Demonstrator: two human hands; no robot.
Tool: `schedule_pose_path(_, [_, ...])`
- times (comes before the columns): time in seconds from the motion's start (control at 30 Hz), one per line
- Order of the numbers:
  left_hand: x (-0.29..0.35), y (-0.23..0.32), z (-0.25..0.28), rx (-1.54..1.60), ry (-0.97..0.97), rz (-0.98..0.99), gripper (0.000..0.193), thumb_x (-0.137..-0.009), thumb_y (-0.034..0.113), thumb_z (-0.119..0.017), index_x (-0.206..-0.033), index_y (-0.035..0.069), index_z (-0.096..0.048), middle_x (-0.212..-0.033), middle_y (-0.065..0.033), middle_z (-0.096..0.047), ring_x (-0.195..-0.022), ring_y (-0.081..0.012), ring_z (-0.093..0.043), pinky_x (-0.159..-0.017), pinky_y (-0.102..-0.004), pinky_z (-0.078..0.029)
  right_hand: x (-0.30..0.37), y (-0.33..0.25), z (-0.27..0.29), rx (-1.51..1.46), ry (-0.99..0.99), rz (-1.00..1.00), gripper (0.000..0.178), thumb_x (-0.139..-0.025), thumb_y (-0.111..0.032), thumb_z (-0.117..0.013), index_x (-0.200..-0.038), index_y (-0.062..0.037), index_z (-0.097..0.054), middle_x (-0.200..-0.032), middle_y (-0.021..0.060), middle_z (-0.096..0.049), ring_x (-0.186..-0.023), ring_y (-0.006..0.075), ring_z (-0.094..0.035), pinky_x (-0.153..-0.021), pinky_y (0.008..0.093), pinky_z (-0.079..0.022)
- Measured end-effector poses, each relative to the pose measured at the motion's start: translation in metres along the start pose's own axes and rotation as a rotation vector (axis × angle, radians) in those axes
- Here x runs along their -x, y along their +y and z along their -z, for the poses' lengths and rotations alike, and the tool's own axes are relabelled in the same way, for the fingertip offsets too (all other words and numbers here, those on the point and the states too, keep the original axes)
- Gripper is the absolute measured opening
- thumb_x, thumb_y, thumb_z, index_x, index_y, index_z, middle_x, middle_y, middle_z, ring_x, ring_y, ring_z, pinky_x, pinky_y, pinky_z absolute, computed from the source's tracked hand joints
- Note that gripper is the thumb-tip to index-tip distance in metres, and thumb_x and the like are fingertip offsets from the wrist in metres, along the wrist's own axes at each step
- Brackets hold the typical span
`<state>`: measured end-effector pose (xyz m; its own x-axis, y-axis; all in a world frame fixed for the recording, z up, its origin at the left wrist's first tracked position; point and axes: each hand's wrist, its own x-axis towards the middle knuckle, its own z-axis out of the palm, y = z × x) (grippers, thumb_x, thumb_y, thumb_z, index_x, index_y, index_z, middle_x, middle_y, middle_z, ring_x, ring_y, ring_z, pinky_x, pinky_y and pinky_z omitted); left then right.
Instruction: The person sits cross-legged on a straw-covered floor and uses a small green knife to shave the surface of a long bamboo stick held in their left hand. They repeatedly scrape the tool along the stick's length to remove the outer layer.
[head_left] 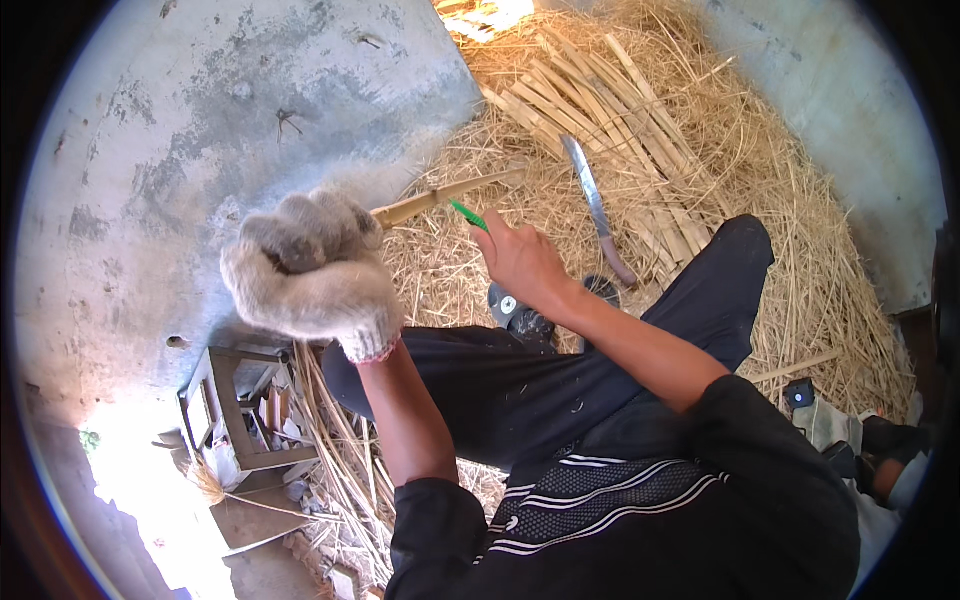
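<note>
My left hand [315, 270], in a greyish-white knitted glove, is closed in a fist around the near end of a bamboo strip [410, 208]. The strip points away to the right, its far end thinning over the shavings. Bare and closed, my right hand [525, 262] grips a small green cutter [465, 213] whose tip is close to the strip's lower edge. Whether blade and bamboo touch is too small to tell. Beyond my right hand, a long knife [590, 190] with a brown wooden handle lies on the shavings, apart from both hands.
Several split bamboo strips [610, 100] are piled at the far right on straw-like shavings [800, 230]. A worn grey wall [250, 110] rises at the left. Near it stands a small wooden frame stool [245, 410] with scraps inside. Another person's foot [890, 475] shows at the right edge.
</note>
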<state>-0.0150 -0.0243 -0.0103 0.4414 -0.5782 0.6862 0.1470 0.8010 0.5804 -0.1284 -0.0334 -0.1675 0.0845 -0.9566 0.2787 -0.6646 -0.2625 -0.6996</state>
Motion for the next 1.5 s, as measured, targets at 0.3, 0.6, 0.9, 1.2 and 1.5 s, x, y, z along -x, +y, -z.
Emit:
schedule_pose_path(0.3, [0.001,0.009,-0.001,0.038,0.13,0.136,0.038,-0.085,0.032,-0.039,-0.051,0.02,-0.026,-0.045,0.0037,-0.02,-0.037,-0.0103,-0.017,-0.035,-0.0287,-0.017,0.012,-0.01,0.004,-0.169,-0.048,0.057,0.031,-0.101,-0.031,-0.046,-0.097,-0.0011,-0.052,-0.052,0.0186,-0.053,-0.044,0.0374,-0.056,-0.043,0.0485,-0.043])
schedule_pose_path(0.6, [-0.016,0.02,-0.025,0.045,-0.053,0.117,0.037,-0.084,0.029,-0.038,-0.051,0.02,-0.023,-0.045,0.0044,-0.018,-0.039,-0.0095,-0.014,-0.037,-0.0279,-0.014,0.014,0.004,0.034,-0.448,-0.085,-0.017,0.035,-0.102,-0.033,-0.044,-0.097,0.0003,-0.052,-0.052,0.0217,-0.052,-0.049,0.0423,-0.055,-0.05,0.0517,-0.04])
schedule_pose_path(0.9, [-0.003,0.017,-0.058,-0.016,-0.036,0.218,0.034,-0.08,0.023,-0.038,-0.05,0.019,-0.023,-0.045,0.0037,-0.017,-0.039,-0.01,-0.013,-0.038,-0.0282,-0.014,0.016,-0.001,0.033,-0.361,0.007,0.044,0.03,-0.101,-0.026,-0.046,-0.096,0.0032,-0.049,-0.051,0.0208,-0.053,-0.048,0.039,-0.059,-0.045,0.0475,-0.045])
schedule_pose_path(1.2, [-0.018,0.009,-0.039,0.052,-0.092,0.179,0.036,-0.084,0.026,-0.038,-0.052,0.018,-0.026,-0.044,0.0043,-0.02,-0.035,-0.0081,-0.016,-0.031,-0.0283,-0.016,0.0,-0.013,0.042,-0.199,-0.089,0.022,0.032,-0.103,-0.026,-0.04,-0.098,0.0036,-0.049,-0.058,0.0185,-0.058,-0.049,0.0342,-0.061,-0.041,0.0444,-0.047])
schedule_pose_path(1.5, [-0.012,0.014,-0.048,-0.034,-0.089,0.127,0.035,-0.078,0.024,-0.039,-0.048,0.02,-0.022,-0.044,0.0038,-0.017,-0.037,-0.0095,-0.013,-0.036,-0.0273,-0.013,0.001,0.01,0.024,-0.191,-0.044,-0.067,0.031,-0.102,-0.026,-0.044,-0.098,0.004,-0.052,-0.058,0.0196,-0.059,-0.048,0.0335,-0.061,-0.042,0.0458,-0.046])
